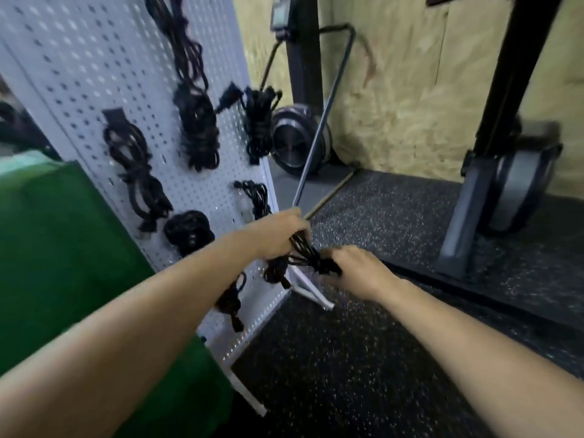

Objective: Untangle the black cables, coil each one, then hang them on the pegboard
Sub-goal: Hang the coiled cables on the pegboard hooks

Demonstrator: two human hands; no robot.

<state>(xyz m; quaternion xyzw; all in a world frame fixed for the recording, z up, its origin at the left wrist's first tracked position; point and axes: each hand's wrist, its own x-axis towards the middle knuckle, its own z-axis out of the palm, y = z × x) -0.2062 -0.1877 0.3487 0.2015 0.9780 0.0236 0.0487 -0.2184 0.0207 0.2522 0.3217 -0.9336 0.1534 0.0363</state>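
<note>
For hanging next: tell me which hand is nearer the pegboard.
Left. The left hand grips the cable bundle at the pegboard edge; the right hand holds its other end, over the floor.

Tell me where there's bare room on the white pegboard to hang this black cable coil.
The white perforated pegboard is bare at its upper left, above the long looped black cable. A narrower strip lies top right, above the knotted black bundle. The lower right, where your left hand and right hand hold the black cable coil, is crowded.
</note>
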